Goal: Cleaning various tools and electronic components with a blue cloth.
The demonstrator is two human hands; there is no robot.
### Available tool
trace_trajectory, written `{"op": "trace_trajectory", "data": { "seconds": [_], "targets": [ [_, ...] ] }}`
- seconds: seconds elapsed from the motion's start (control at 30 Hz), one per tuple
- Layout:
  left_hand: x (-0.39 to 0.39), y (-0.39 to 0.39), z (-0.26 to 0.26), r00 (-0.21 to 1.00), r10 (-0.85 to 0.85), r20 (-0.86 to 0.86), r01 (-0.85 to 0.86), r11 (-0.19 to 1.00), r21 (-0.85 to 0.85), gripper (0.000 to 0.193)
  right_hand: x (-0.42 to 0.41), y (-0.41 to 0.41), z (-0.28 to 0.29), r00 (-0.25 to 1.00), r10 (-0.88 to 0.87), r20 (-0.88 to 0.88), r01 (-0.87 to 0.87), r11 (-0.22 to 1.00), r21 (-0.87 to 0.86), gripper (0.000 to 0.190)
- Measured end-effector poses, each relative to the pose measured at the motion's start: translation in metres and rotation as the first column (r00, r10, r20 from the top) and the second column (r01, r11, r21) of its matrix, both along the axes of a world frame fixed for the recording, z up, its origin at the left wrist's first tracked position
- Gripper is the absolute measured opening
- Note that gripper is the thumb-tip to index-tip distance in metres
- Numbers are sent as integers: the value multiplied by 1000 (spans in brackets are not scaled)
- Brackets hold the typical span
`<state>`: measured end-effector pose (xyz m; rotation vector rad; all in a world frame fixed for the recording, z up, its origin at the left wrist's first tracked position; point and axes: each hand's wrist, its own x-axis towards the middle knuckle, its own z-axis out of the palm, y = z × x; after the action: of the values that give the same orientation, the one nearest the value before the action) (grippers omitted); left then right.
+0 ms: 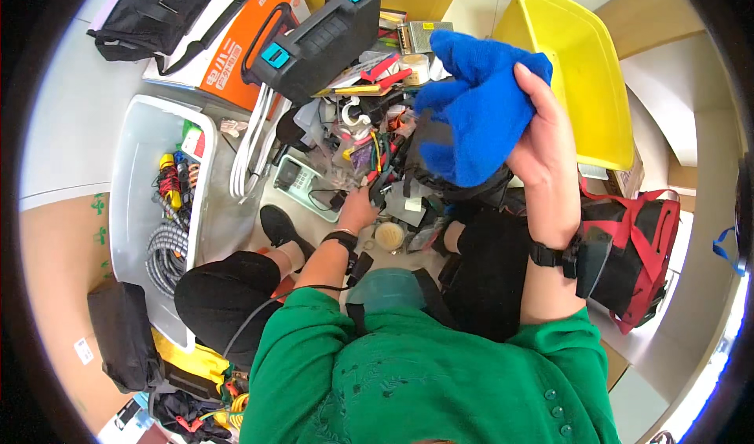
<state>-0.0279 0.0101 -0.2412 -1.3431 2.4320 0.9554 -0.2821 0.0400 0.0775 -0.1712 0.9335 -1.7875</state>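
Observation:
My right hand [545, 134] is raised at the upper right and grips a blue cloth glove [486, 111], its finger-like parts hanging to the left. Behind the glove is a black bag [427, 149], partly covered. Low in the middle, my left hand [358, 210] reaches to the near edge of a heap of small tools and plastic bags [353, 143]. Its fingers are against a dark tool [380, 190]; whether they hold it is hidden. Left of that hand, a pale green tray [300, 176] holds a keypad device. A round cream-coloured container [389, 236] sits just below.
A translucent bin [126, 196] with cables stands left. Beyond the heap lies a black tool case [321, 40] with blue latches, beside an orange-and-white box [230, 55]. A yellow tub [595, 84] and a black-and-red bag [639, 255] are right. White cables [250, 155] lie near the bin.

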Motion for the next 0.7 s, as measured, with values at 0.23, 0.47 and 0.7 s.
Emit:
{"op": "trace_trajectory", "data": {
  "seconds": [0.23,0.47,0.7],
  "targets": [
    [-8,-14,-7,988,150,-23,-143,973,181,37,-3,-4,-8,993,119,26,-120,993,18,40],
    [7,-46,74,962,271,32,-219,697,683,32,2,-19,5,997,49,51,-46,997,-60,36],
    [37,-62,212,764,627,-153,-194,449,872,20,0,-17,10,996,84,-15,-85,987,-139,34]
  ]
}}
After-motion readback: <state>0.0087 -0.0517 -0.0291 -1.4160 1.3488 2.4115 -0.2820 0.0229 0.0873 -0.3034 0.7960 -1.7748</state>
